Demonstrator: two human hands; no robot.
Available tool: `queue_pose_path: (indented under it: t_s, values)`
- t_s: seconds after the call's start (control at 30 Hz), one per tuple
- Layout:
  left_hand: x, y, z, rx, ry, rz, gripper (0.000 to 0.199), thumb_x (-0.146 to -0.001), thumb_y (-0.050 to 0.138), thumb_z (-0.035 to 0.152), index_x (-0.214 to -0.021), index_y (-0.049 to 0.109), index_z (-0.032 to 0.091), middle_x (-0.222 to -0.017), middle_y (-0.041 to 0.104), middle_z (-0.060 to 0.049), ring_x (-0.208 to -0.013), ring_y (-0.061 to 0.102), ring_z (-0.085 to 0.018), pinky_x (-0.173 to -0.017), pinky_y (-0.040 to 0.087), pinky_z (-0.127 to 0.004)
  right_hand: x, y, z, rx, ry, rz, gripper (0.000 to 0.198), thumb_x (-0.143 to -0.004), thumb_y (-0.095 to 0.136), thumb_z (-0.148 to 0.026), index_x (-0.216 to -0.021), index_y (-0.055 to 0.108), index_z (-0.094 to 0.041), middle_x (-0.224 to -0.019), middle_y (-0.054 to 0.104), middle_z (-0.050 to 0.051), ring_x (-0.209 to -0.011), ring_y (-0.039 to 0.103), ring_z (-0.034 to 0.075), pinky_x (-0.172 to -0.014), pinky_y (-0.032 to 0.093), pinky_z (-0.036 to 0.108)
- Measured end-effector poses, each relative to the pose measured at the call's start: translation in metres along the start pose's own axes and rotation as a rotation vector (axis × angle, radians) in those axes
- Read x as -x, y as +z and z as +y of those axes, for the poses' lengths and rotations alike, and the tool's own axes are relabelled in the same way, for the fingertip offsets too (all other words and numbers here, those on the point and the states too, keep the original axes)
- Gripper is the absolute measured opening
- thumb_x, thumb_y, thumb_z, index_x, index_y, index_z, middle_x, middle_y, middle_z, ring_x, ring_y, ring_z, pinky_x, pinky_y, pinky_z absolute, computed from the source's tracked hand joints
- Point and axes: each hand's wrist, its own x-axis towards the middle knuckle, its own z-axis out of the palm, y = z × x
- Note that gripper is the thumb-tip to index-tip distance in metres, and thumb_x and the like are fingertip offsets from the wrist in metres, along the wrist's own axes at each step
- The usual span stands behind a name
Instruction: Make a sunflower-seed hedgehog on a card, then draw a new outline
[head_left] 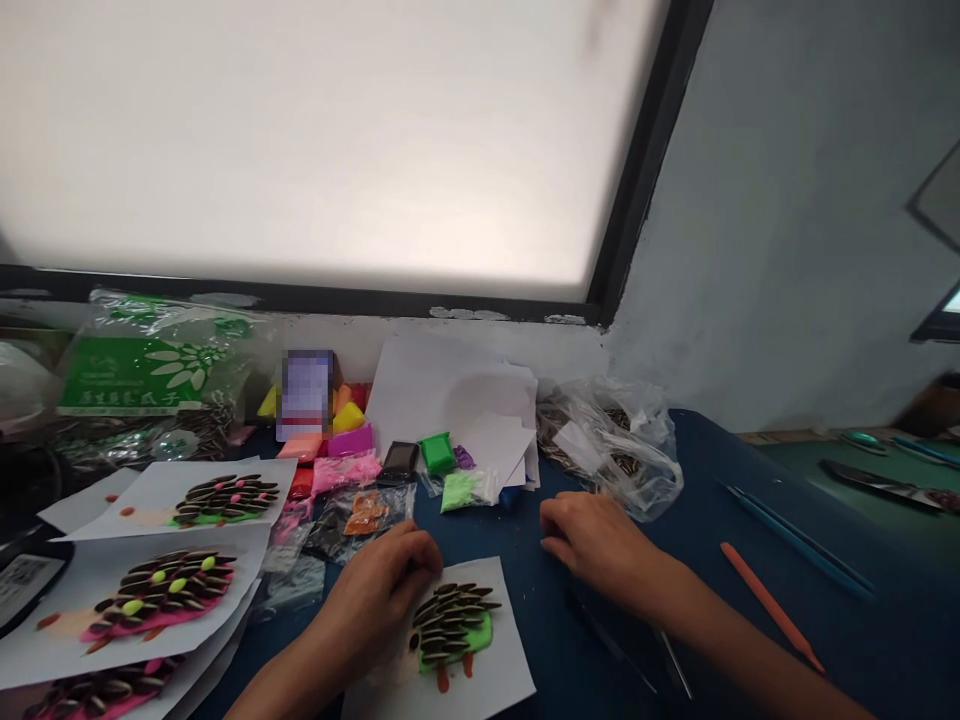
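My left hand (379, 585) rests at the left edge of a white card (506, 660), fingers curled together. Whatever is in them, if anything, is hidden. On that card is a hedgehog picture: a light green clay body (478, 632) with rows of striped sunflower seeds (454, 610) as spines and brown feet. To the right of the card, over the blue tabletop, my right hand (596, 545) is bent inward with its fingertips pinched close. Nothing shows clearly between them. Just beyond it lies a clear plastic bag (637, 460) of seeds.
Finished-looking hedgehog cards (247, 560) overlap at left. Behind them stands a green seed packet (127, 370). Coloured clay packets (436, 453) and white paper sheets (442, 380) lie at the back. An orange tool (772, 605) and blue tweezers (802, 545) are on the right.
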Motion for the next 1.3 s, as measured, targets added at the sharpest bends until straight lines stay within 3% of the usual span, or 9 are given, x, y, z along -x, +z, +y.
queue_pose_path:
  t_s: [0.23, 0.37, 0.53, 0.67, 0.8, 1.3]
  values:
    - [0.0, 0.0, 0.0, -0.001, -0.005, -0.005, 0.017, -0.081, 0.043, 0.023, -0.073, 0.058, 0.021, -0.08, 0.058, -0.002, -0.072, 0.056, -0.018, -0.067, 0.039, -0.027, 0.002, 0.008, -0.002, 0.042, -0.05, -0.005, 0.015, -0.084, 0.053, -0.006, -0.085, 0.066, -0.015, -0.09, 0.068, 0.008, -0.079, 0.062, 0.02, -0.061, 0.036, 0.026]
    - [0.0, 0.0, 0.0, 0.009, -0.002, 0.0, 0.017, -0.081, 0.043, 0.023, -0.074, 0.059, 0.021, -0.081, 0.058, -0.003, -0.073, 0.056, -0.018, -0.067, 0.039, -0.027, 0.0, 0.003, 0.008, -0.011, -0.115, 0.007, 0.014, -0.086, 0.056, -0.011, -0.086, 0.069, -0.017, -0.09, 0.07, 0.007, -0.082, 0.064, 0.021, -0.065, 0.039, 0.027]
    - [0.0, -0.001, 0.003, -0.006, -0.017, -0.013, 0.017, -0.081, 0.043, 0.023, -0.072, 0.058, 0.021, -0.08, 0.058, -0.003, -0.072, 0.056, -0.018, -0.067, 0.039, -0.027, -0.005, -0.003, 0.017, 0.068, -0.009, 0.12, 0.021, -0.09, 0.049, -0.01, -0.088, 0.069, -0.016, -0.092, 0.07, 0.008, -0.082, 0.064, 0.021, -0.066, 0.04, 0.028]
    - [0.0, -0.001, 0.003, -0.019, -0.004, -0.002, 0.018, -0.082, 0.043, 0.023, -0.071, 0.058, 0.021, -0.078, 0.057, -0.003, -0.072, 0.056, -0.018, -0.067, 0.039, -0.028, -0.007, 0.005, 0.015, 0.112, 0.001, 0.068, 0.013, -0.086, 0.056, -0.01, -0.089, 0.068, -0.014, -0.093, 0.068, 0.01, -0.082, 0.064, 0.023, -0.06, 0.037, 0.027]
    - [0.001, -0.001, 0.003, -0.018, -0.001, -0.006, 0.018, -0.082, 0.043, 0.023, -0.072, 0.058, 0.021, -0.08, 0.059, -0.003, -0.073, 0.056, -0.018, -0.067, 0.04, -0.027, -0.008, 0.014, 0.008, 0.115, -0.021, 0.067, 0.018, -0.088, 0.048, -0.006, -0.09, 0.065, -0.011, -0.09, 0.066, 0.012, -0.075, 0.063, 0.021, -0.058, 0.034, 0.027]
    - [0.0, 0.0, 0.001, -0.032, -0.007, -0.001, 0.017, -0.081, 0.044, 0.02, -0.074, 0.06, 0.021, -0.08, 0.059, -0.002, -0.072, 0.057, -0.018, -0.067, 0.04, -0.028, -0.005, 0.014, 0.006, -0.054, -0.099, 0.048, 0.012, -0.085, 0.056, -0.01, -0.087, 0.065, -0.017, -0.093, 0.065, 0.006, -0.08, 0.061, 0.018, -0.064, 0.039, 0.025]
